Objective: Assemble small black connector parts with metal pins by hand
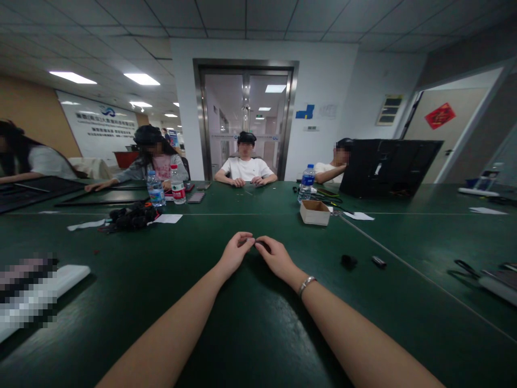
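My left hand [235, 252] and my right hand [276, 256] rest on the dark green table [250, 323], meeting fingertip to fingertip in front of me. Both have their fingers curled and pinched together at the point where they touch. Whatever sits between the fingertips is too small to make out. A silver bracelet [306, 284] circles my right wrist. Both forearms stretch out from the bottom of the view.
A small cardboard box [314, 212] stands beyond my hands, with two small black items [349, 262] to my right. Water bottles [155, 188], a heap of black gear [132, 216] and papers lie at the left. Several people sit at the far side; scissors [464, 268] lie far right.
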### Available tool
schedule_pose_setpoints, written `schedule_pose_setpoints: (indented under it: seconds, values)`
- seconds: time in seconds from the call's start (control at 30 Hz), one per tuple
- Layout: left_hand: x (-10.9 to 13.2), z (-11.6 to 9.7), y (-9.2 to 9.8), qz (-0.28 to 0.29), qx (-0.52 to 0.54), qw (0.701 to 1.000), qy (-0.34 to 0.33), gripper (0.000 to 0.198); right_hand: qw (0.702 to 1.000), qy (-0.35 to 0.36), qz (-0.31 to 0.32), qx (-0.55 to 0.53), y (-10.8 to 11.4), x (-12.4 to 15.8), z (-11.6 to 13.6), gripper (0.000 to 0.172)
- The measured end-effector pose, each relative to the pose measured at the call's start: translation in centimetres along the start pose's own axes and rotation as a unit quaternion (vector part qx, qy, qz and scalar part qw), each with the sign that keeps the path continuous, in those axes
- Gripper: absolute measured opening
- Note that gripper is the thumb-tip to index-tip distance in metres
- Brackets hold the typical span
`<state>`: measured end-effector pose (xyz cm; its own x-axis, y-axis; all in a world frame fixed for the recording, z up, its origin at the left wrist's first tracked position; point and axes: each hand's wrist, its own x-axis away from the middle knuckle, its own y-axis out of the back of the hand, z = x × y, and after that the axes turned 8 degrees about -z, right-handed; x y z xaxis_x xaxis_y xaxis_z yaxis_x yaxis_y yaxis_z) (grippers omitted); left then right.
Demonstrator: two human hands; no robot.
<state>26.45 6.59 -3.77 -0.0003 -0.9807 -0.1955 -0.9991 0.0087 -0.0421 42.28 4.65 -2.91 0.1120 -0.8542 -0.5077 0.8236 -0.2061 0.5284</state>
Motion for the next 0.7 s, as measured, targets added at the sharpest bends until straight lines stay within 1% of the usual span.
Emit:
schedule_pose_setpoints:
  seconds: [0.1,0.2,0.27,0.37,0.43,0.5,0.63,0.7]
  values:
    - [0.1,-0.1,0.1,0.016,-0.021,0.999,0.021,0.029,1.000,-0.003,0.005,-0.001,0.0,0.0,-0.1,0.024]
    - [0.4,-0.6,0.3,0.027,-0.035,0.999,-0.002,0.023,1.000,-0.001,0.006,-0.002,0.0,0.0,-0.2,0.023]
    - [0.6,-1.0,0.3,0.033,-0.030,0.999,-0.013,0.023,1.000,-0.001,0.004,-0.003,0.0,0.0,-0.2,0.022]
    - [0.7,-1.0,0.2,0.022,-0.019,1.000,-0.001,0.027,1.000,-0.001,0.004,-0.003,0.1,0.0,0.0,0.023]
    - [0.5,-0.8,0.0,0.009,-0.015,1.000,0.017,0.027,1.000,0.001,0.005,-0.001,0.1,0.0,0.0,0.023]
    - [0.3,-0.4,0.0,0.008,-0.019,1.000,0.022,0.027,1.000,0.002,0.008,0.001,0.0,0.0,0.1,0.023]
    - [0.0,0.1,0.0,0.015,-0.025,0.999,-0.017,0.026,1.000,0.001,0.009,0.011,-0.1,0.0,0.0,0.023]
    - [0.1,0.0,0.0,0.009,-0.019,1.000,-0.017,0.028,1.000,-0.001,0.007,0.013,-0.1,0.0,-0.1,0.024]
